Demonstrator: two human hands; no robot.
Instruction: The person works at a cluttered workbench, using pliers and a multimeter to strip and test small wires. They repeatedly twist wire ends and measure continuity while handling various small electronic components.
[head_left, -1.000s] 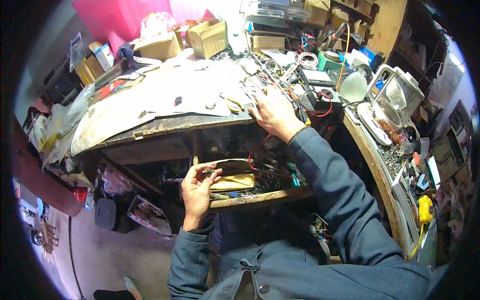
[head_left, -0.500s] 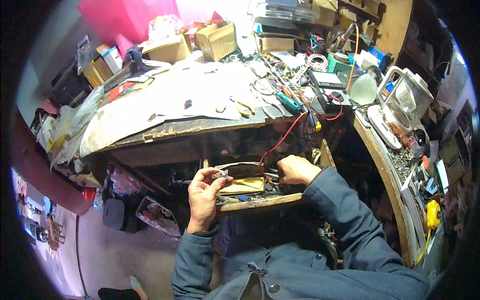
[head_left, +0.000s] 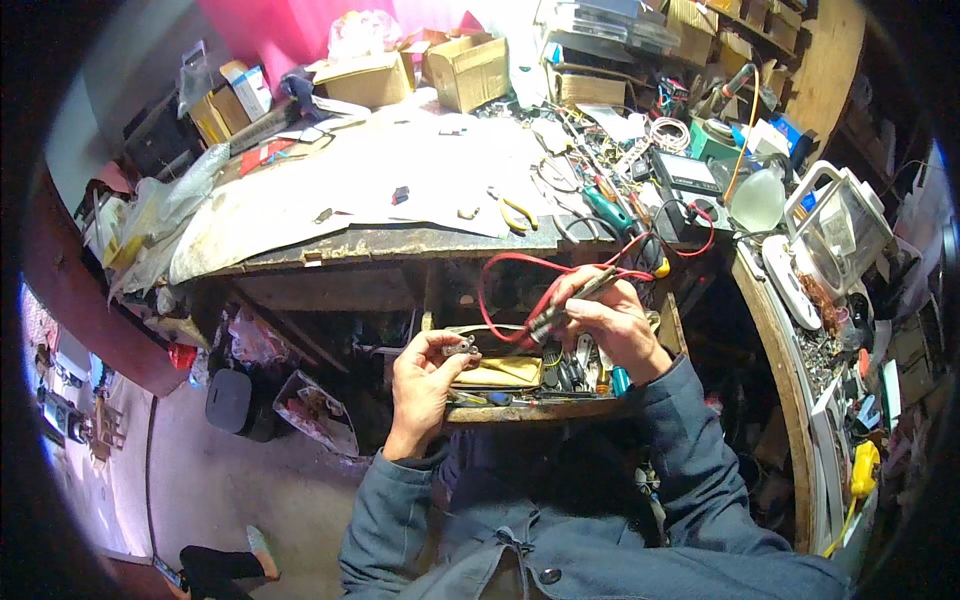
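Note:
My left hand (head_left: pixel 418 395) pinches a small pale, metallic-looking part (head_left: pixel 460 347) over the left side of an open wooden drawer (head_left: pixel 540 411). Raised above the drawer's right side, my right hand (head_left: pixel 625 330) is closed round slim metal-ended test leads (head_left: pixel 548 322). Their red cable (head_left: pixel 497 262) loops up to the left and back toward a dark meter (head_left: pixel 690 172) on the bench. A yellow packet (head_left: pixel 500 373) lies in the drawer under my left hand. Several hand tools lie to its right, partly hidden by my right hand.
Above the drawer runs the bench edge (head_left: pixel 330 253). Yellow-handled pliers (head_left: pixel 518 214) and a teal-handled screwdriver (head_left: pixel 606 209) lie on the bench. A clear jug (head_left: pixel 842 225) stands at the right. Cardboard boxes (head_left: pixel 468 74) line the back, and a black bin (head_left: pixel 240 404) stands on the floor.
My right hand has come up out of the drawer with the test leads, and the red cable now loops higher. My left hand still pinches the small part.

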